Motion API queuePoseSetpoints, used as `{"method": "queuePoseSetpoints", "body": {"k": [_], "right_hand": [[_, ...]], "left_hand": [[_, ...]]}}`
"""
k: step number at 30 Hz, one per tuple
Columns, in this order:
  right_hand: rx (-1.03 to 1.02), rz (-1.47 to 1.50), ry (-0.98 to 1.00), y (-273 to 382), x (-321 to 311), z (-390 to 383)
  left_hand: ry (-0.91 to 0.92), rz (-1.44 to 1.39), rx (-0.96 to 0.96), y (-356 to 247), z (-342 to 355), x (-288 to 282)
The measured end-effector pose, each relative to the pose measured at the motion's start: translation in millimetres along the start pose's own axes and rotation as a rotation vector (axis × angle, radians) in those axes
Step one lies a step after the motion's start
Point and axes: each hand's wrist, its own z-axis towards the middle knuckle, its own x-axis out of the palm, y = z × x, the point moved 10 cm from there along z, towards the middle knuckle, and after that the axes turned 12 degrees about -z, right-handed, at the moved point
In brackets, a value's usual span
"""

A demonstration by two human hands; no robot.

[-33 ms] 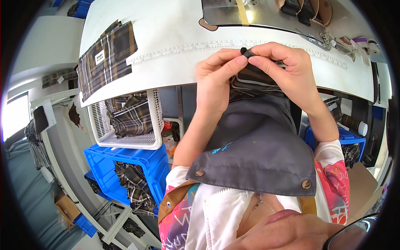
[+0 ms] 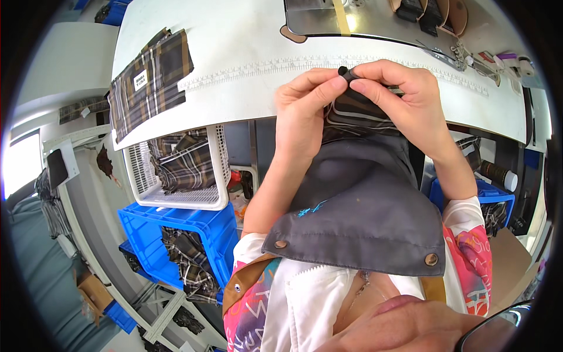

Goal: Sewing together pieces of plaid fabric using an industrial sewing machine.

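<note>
"Where could a hand pass?"
"Over the tabletop (image 2: 234, 35), between the plaid fabric (image 2: 155, 73) at left and the left hand (image 2: 300, 111); only a flat ruler (image 2: 246, 68) crosses there."
"And farther off?"
"A metal plate (image 2: 314, 19) fills the far middle, with metal tools (image 2: 444, 57) toward the right."

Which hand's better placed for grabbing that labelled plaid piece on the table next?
Probably the left hand, being nearer the plaid piece; but it and the right hand both pinch dark fabric.

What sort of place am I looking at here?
Probably a sewing workshop: a labelled plaid fabric piece lies on the white worktable by a long ruler, and a white basket below holds more plaid cloth.
</note>
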Motion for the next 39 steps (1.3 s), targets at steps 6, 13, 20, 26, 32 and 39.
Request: {"method": "queuePoseSetpoints", "body": {"k": [6, 13, 20, 26, 32, 39], "right_hand": [[0.011, -0.036, 0.040, -5, -3, -3], [-0.007, -0.053, 0.024, -9, -7, -4], [-0.036, 0.015, 0.021, -8, -5, -1], [-0.078, -0.034, -0.025, -7, -9, -5], [-0.178, -0.019, 0.044, 0, -7, -2], [-0.187, -0.031, -0.018, -3, -11, -2]], "left_hand": [[0.066, 0.045, -0.002, -9, 0, 9], [0.120, 0.278, 0.120, -23, 2, 13], [0.257, 0.939, 0.695, -46, -21, 54], [0.299, 0.771, 0.621, -41, -14, 43], [0.184, 0.291, 0.167, -19, -1, 37], [0.189, 0.313, -0.121, 4, 3, 19]]}}
